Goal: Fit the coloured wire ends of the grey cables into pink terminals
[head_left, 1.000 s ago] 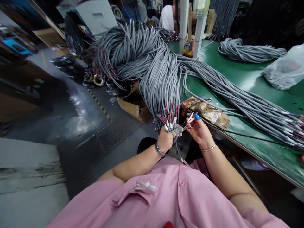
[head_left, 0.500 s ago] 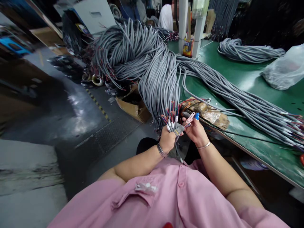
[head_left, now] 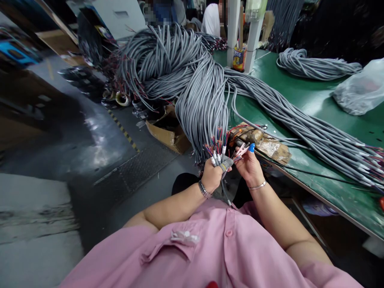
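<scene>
My left hand [head_left: 211,175] is closed round a handful of grey cable ends [head_left: 218,151], whose stripped red, blue and green wires stick upward; a grey cot covers one of its fingers. My right hand [head_left: 251,167] is closed beside it on a small pink and white tool [head_left: 241,150], with a blue cot on one fingertip. The held ends belong to a thick bundle of grey cables [head_left: 201,100] that hangs off the green table's corner down toward my lap.
The green table [head_left: 303,96] stretches right, bearing a long cable bundle [head_left: 315,138], a coiled bundle [head_left: 315,66], a plastic bag [head_left: 360,90] and a taped brown block [head_left: 264,143]. An open cardboard box [head_left: 168,134] sits on the floor. Another person in white [head_left: 211,20] sits beyond.
Both hands have risen slightly with the cable ends. The right hand has shifted the pink tool a little closer to the wire tips. The view drifted slightly.
</scene>
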`<state>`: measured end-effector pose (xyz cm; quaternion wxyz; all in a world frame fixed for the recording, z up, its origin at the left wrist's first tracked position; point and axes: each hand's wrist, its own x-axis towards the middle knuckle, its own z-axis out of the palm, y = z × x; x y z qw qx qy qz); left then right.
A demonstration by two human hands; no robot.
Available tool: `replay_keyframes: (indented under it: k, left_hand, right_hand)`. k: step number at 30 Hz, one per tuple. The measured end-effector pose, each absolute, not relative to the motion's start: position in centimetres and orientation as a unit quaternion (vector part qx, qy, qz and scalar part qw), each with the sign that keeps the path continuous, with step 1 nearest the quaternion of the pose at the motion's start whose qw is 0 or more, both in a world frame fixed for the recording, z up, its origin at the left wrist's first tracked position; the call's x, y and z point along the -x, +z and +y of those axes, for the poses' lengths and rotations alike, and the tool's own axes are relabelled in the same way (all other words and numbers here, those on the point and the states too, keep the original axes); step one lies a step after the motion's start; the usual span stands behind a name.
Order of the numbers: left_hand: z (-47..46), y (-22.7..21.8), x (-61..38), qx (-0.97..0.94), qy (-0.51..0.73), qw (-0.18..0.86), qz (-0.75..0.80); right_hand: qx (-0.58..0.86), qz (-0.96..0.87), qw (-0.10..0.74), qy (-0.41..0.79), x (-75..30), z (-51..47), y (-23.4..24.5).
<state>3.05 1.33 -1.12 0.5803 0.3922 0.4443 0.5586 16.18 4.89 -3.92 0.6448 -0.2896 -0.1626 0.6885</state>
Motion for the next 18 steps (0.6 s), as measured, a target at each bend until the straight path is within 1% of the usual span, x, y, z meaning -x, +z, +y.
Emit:
replay_keyframes:
  k: [4, 8, 11, 16, 18]
  left_hand:
    - [1.5, -1.4, -2.8, -0.414, 0.546, 0.576, 0.445]
    - [1.5, -1.8, -2.6, -0.425, 0.536, 0.580, 0.441]
    - [1.3, -2.0, -2.5, -0.419, 0.545, 0.583, 0.434]
    - [0.6, -1.9, -2.0, -0.436, 0.536, 0.575, 0.440]
    - [0.4, -1.9, -1.8, -0.441, 0.529, 0.575, 0.442]
  right_hand:
    - [0.287, -0.146, 0.649, 0.689, -16.0, 5.0, -3.7]
    - [0.267, -0.148, 0.635, 0.710, -16.1, 4.7, -3.8]
    - [0.267, -0.171, 0.606, 0.729, -16.6, 4.4, -3.6]
    - [0.282, -0.234, 0.534, 0.762, -18.0, 3.9, -3.1]
    - [0.291, -0.242, 0.527, 0.761, -18.4, 3.9, -2.9]
